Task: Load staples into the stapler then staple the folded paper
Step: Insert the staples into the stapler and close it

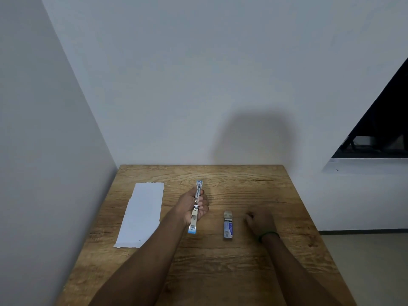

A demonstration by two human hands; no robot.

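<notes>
My left hand (194,206) grips a blue and silver stapler (192,224) that is swung fully open into one long strip, with its metal channel facing up, just above the wooden table (220,261). A small staple box (228,226), its flap open at the far end, lies on the table to the right of the stapler. My right hand (260,219) rests as a loose fist on the table beside the box, a short gap to its right. Whether it pinches any staples is hidden. The folded white paper (141,215) lies flat at the left side.
The table stands in a corner, with white walls right behind it and along its left edge. Its right edge drops to the floor. A green band circles my right wrist (268,235).
</notes>
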